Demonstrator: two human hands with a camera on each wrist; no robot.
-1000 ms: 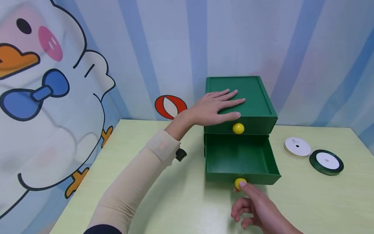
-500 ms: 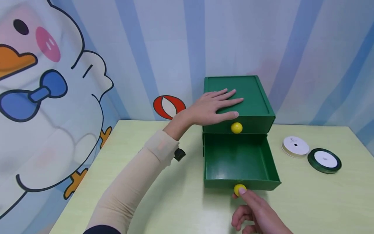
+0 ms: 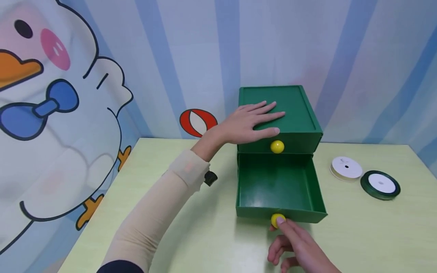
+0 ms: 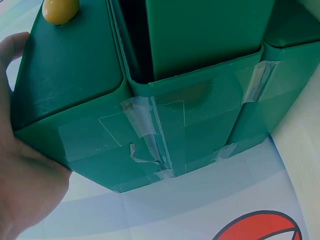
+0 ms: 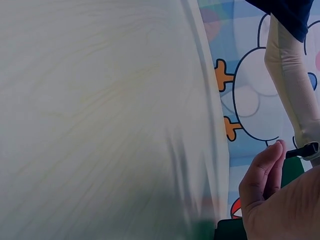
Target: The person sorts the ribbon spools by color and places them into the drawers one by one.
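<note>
The left hand (image 3: 250,123) lies flat on the green drawer box (image 3: 293,110) near the surface's far edge, steadying it. The right hand (image 3: 300,246) pinches the yellow knob (image 3: 277,219) of the open lower drawer (image 3: 278,185).

Green drawer box (image 3: 290,113), yellow knobs
Lower drawer (image 3: 278,189) green inside; knob (image 3: 277,220) yellow. Counter (image 3: 211,235) pale yellow-green. Ribbon spools: one white (image 3: 346,168), one dark green (image 3: 380,184). Backdrop (image 3: 191,57) blue-and-white striped; sleeve (image 3: 153,220) beige.
</note>
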